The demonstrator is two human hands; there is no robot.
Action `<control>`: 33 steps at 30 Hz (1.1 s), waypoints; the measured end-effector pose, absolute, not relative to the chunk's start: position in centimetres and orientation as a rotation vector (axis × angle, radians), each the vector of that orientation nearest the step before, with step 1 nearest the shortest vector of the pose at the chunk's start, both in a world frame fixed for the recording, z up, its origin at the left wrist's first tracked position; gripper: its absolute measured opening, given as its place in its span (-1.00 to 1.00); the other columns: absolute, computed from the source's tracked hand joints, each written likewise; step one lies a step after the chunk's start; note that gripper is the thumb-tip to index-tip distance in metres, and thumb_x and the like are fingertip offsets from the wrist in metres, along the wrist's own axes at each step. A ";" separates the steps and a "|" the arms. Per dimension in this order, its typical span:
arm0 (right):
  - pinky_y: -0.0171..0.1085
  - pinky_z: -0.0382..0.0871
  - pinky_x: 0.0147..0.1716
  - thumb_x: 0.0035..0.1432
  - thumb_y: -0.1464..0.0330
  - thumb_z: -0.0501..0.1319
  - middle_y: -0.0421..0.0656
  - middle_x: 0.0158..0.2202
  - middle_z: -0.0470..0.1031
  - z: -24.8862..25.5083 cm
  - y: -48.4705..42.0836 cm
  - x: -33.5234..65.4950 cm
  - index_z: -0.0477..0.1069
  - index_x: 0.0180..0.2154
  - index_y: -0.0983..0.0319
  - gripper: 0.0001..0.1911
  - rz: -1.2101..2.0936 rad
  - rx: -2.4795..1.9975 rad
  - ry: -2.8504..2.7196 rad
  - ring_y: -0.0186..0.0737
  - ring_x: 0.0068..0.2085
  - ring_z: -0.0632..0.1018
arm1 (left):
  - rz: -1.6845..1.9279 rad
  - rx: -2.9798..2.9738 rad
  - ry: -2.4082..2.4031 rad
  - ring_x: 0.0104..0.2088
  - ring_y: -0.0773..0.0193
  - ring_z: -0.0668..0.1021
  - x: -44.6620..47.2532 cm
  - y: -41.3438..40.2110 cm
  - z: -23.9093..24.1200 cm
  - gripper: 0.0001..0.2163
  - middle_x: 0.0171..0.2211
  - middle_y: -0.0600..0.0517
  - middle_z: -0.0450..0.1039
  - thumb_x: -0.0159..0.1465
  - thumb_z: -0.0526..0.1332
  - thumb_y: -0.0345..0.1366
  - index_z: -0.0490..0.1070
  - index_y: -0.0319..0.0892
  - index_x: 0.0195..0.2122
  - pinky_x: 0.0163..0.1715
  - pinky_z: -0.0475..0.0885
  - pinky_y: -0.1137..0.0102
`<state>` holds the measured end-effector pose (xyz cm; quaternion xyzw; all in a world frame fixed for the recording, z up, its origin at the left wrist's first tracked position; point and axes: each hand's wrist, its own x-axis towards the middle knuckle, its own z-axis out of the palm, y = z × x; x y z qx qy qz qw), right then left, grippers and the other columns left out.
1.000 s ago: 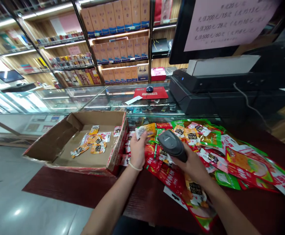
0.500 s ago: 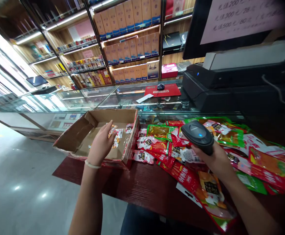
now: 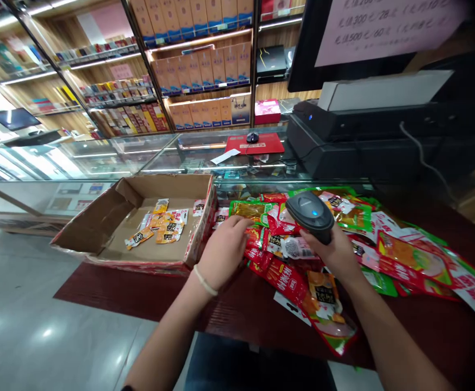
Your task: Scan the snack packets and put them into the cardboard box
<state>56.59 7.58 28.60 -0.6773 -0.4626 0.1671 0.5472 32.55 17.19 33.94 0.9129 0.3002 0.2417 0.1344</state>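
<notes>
In my right hand [image 3: 337, 252] is a dark grey barcode scanner [image 3: 311, 214] with a lit blue light, held over the packets. My left hand [image 3: 227, 252], a pale band around its wrist, reaches down onto the left edge of the pile. Its fingers are curled and their tips hidden, so what they grip cannot be made out. Beneath both hands spread red, green and white snack packets [image 3: 288, 282]. One small orange packet [image 3: 323, 290] lies on top, close to me. The open cardboard box [image 3: 111, 258] on the left has several small orange-and-white packets [image 3: 170, 225] inside.
Behind the pile runs a glass display counter [image 3: 160, 152] with a red mat [image 3: 237, 144] and a mouse [image 3: 252, 138]. At the right stand a black monitor [image 3: 302, 54] and a dark machine [image 3: 323, 146] with a cable. Shelves of boxes [image 3: 200, 70] line the back wall.
My left hand has moved right, from above the cardboard box to the packet pile, its fingers now curled down. The scanner stays in my right hand over the pile. The view has shifted rightward.
</notes>
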 end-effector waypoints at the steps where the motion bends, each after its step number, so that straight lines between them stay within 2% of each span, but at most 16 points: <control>1: -0.16 0.42 -0.15 0.04 0.16 0.32 -0.11 -0.14 0.55 28.6 7.6 56.6 0.43 -0.05 0.18 -0.56 0.397 -1.602 -1.097 -0.07 -0.14 0.53 | 0.662 2.668 0.896 0.00 0.16 0.49 33.2 17.7 32.4 -0.64 -0.02 -0.12 0.43 0.24 0.06 -0.54 0.37 -0.15 0.04 0.06 0.41 0.22; 4: -0.16 0.43 -0.17 0.07 0.15 0.29 -0.11 -0.12 0.54 28.7 7.5 56.5 0.42 -0.02 0.16 -0.56 0.396 -1.575 -1.100 -0.08 -0.14 0.52 | 0.584 2.731 1.052 0.16 0.03 0.38 34.3 19.4 28.2 -0.59 0.11 -0.26 0.32 0.17 0.07 -0.58 0.35 -0.24 0.05 0.16 0.30 0.08; 7: -0.12 0.44 -0.14 0.07 0.15 0.29 -0.11 -0.12 0.54 28.7 7.4 56.5 0.40 0.03 0.15 -0.52 0.389 -1.579 -1.106 -0.05 -0.12 0.52 | 0.473 2.731 1.121 0.18 0.00 0.35 34.3 20.2 25.9 -0.55 0.14 -0.30 0.30 0.14 0.09 -0.57 0.33 -0.28 0.08 0.18 0.27 0.09; 11: -0.08 0.42 -0.09 0.07 0.14 0.29 -0.09 -0.13 0.55 28.5 7.4 56.6 0.40 0.04 0.16 -0.49 0.370 -1.611 -1.122 -0.02 -0.10 0.51 | 0.431 2.716 1.069 0.14 0.06 0.40 33.9 20.0 25.8 -0.52 0.14 -0.24 0.34 0.16 0.05 -0.59 0.31 -0.23 0.13 0.15 0.30 0.16; 14: -0.09 0.41 -0.08 0.07 0.15 0.30 -0.09 -0.11 0.54 28.4 7.4 56.7 0.39 0.06 0.17 -0.48 0.357 -1.596 -1.134 -0.03 -0.09 0.51 | 0.507 2.611 0.995 0.05 0.10 0.47 34.0 19.7 26.7 -0.55 0.04 -0.13 0.45 0.19 0.03 -0.59 0.37 -0.14 0.07 0.08 0.35 0.22; 17: -0.13 0.38 -0.06 0.09 0.18 0.30 -0.12 -0.09 0.53 28.4 7.5 56.7 0.39 0.05 0.17 -0.51 0.340 -1.560 -1.152 -0.07 -0.09 0.51 | 0.795 2.276 1.023 -0.06 0.15 0.55 34.6 19.9 27.6 -0.63 -0.06 -0.06 0.53 0.26 0.05 -0.50 0.40 -0.09 0.05 -0.02 0.40 0.28; 20: -0.15 0.35 -0.04 0.10 0.19 0.29 -0.13 -0.05 0.51 28.3 7.6 56.7 0.38 0.04 0.14 -0.54 0.329 -1.533 -1.153 -0.10 -0.07 0.49 | 1.071 1.764 0.921 -0.14 0.18 0.57 36.1 20.7 28.3 -0.69 -0.08 -0.04 0.54 0.25 0.18 -0.35 0.40 -0.11 0.03 -0.10 0.43 0.34; 24: -0.15 0.36 -0.05 0.08 0.17 0.30 -0.11 -0.01 0.48 28.1 7.5 56.8 0.36 -0.01 0.14 -0.56 0.310 -1.568 -1.151 -0.08 -0.05 0.49 | 1.104 1.139 0.676 -0.32 0.25 0.58 38.3 21.6 28.3 -0.66 -0.23 -0.04 0.58 0.14 0.32 -0.26 0.43 -0.21 -0.06 -0.25 0.44 0.39; 28: -0.15 0.38 -0.07 0.08 0.16 0.29 -0.10 -0.04 0.50 28.2 7.5 56.7 0.28 0.07 0.13 -0.47 0.397 -1.618 -1.247 -0.06 -0.05 0.50 | 1.123 0.818 0.579 -0.30 0.31 0.59 39.1 21.4 27.1 -0.62 -0.19 -0.02 0.57 0.09 0.37 -0.28 0.42 -0.18 -0.05 -0.21 0.43 0.42; 33: -0.11 0.38 -0.04 0.07 0.18 0.30 -0.10 -0.01 0.51 28.1 7.5 55.9 0.19 0.15 0.09 -0.38 0.610 -1.674 -1.357 -0.03 0.00 0.51 | 1.087 0.720 0.588 -0.24 0.31 0.59 38.6 20.9 25.9 -0.63 -0.15 -0.01 0.56 0.09 0.39 -0.30 0.43 -0.17 -0.06 -0.19 0.45 0.43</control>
